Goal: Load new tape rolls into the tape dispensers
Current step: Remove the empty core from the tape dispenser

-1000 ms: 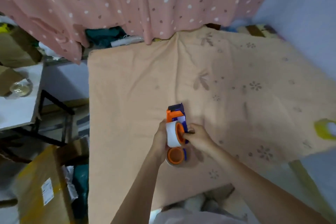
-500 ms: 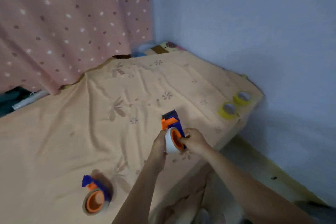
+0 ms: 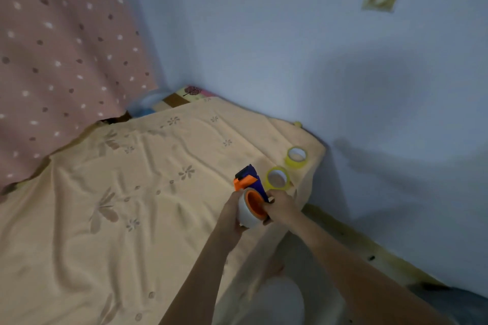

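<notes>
An orange and blue tape dispenser (image 3: 247, 179) with a white tape roll (image 3: 245, 215) on its orange hub is held above the right edge of the cloth-covered table (image 3: 132, 192). My left hand (image 3: 231, 215) grips the white roll from the left. My right hand (image 3: 281, 206) holds the dispenser's body from the right. Two yellow tape rolls lie flat near the table's right corner: one (image 3: 277, 179) just behind the dispenser, the other (image 3: 296, 157) farther back.
A peach cloth with flower prints covers the table. A pink dotted curtain (image 3: 66, 55) hangs at the back left. A pale blue wall (image 3: 317, 60) stands close on the right. The table's right edge drops off beside my arms.
The view has swung right. The second dispenser at lower left has left the frame and the two yellow rolls now sit close behind the held dispenser. Both hands keep their grip.
</notes>
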